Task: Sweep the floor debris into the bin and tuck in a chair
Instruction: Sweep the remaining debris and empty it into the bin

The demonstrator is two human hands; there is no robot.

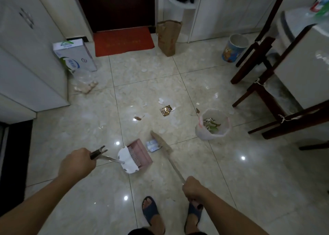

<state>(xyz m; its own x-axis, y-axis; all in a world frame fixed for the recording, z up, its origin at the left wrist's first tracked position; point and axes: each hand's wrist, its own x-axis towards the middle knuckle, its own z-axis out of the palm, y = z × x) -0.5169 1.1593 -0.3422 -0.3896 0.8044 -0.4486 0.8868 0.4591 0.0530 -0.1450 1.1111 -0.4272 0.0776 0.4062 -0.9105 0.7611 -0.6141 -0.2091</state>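
My left hand (76,162) grips the metal handle of a pink dustpan (138,154) that rests on the tiled floor in front of me. My right hand (193,187) holds the stick of a broom (161,142), whose bristles touch a small blue-white packet (152,145) at the pan's mouth. Farther out lie a gold wrapper (166,110), white paper scraps (161,101) and a brown leaf (137,118). A bin with a white liner (203,135) stands to the right, holding green and white waste. Dark wooden chairs (263,74) stand at the far right.
A table with a white cover (302,65) sits by the chairs. A printed bucket (233,49), a brown paper bag (168,37), a red doormat (122,40) and a carton (74,56) line the far side. White cabinets (26,65) run along the left.
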